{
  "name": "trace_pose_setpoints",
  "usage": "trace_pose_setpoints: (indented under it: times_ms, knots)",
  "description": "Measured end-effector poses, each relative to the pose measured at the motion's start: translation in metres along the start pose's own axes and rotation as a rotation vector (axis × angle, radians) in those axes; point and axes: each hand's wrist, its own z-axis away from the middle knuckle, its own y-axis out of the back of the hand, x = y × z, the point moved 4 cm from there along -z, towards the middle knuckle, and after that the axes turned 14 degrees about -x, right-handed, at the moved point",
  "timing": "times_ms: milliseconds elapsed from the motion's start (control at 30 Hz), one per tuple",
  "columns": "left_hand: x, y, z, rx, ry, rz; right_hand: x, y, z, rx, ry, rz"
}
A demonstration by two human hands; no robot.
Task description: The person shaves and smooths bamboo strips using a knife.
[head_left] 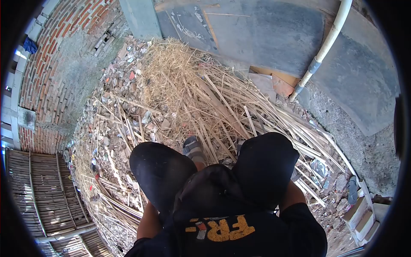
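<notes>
Both my hands are out of sight, and so is anything they might hold. My left forearm (pixel 148 221) runs up beside my left thigh, and the hand is hidden by the dark-clothed left knee (pixel 160 173). On the other side, my right forearm (pixel 293 196) disappears behind the right knee (pixel 267 165). Between my knees a strapped sandal (pixel 194 149) shows on my foot. In front of it lie dry straw (pixel 169 73) and long split bamboo strips (pixel 282 122), spread over rubble.
Grey panels (pixel 274 34) lean along the far side, with a pale pipe (pixel 323 49) slanting across them. A brick wall (pixel 55 73) and a bamboo slat screen (pixel 47 188) stand at left. A lone sandal (pixel 352 189) lies at right near several pale blocks (pixel 363 218).
</notes>
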Motion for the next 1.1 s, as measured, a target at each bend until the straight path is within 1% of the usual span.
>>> trace_pose_setpoints:
  times_ms: [100,233,300,367,467,567,600,700,767,867,967,1067,1100]
  knots:
    - [0.006,-0.011,0.000,-0.010,-0.008,-0.021,0.017,-0.011,-0.010,0.103,0.083,-0.036]
    - [0.009,-0.021,-0.001,-0.026,-0.009,-0.048,0.066,-0.036,-0.040,0.329,0.308,-0.112]
    - [0.010,-0.023,-0.001,-0.029,-0.011,-0.065,0.075,-0.030,-0.049,0.392,0.362,-0.096]
    - [0.007,-0.020,0.000,-0.028,-0.001,-0.079,0.031,0.022,-0.033,0.369,0.329,0.072]
    - [0.007,-0.020,0.001,-0.025,0.002,-0.092,0.007,0.049,-0.037,0.276,0.236,0.169]
    - [0.007,-0.023,-0.002,-0.025,0.003,-0.095,0.001,0.054,-0.052,0.253,0.209,0.157]
    - [0.007,-0.024,-0.001,-0.026,0.004,-0.094,-0.005,0.058,-0.050,0.311,0.242,0.162]
    - [0.005,-0.029,-0.003,-0.035,0.013,-0.112,-0.018,0.067,-0.057,0.252,0.202,0.198]
    - [0.004,-0.029,-0.002,-0.035,0.021,-0.123,-0.026,0.072,-0.063,0.281,0.221,0.197]
    - [0.003,-0.027,0.001,-0.028,0.032,-0.138,-0.028,0.074,-0.084,0.099,0.153,0.151]
    - [0.005,-0.024,0.006,-0.019,0.041,-0.149,-0.032,0.073,-0.097,0.037,0.107,0.160]
    - [0.002,-0.020,0.007,-0.005,0.043,-0.150,-0.047,0.083,-0.094,-0.065,-0.001,0.199]
    - [0.003,-0.019,0.007,-0.003,0.045,-0.153,-0.045,0.081,-0.098,-0.071,0.017,0.241]
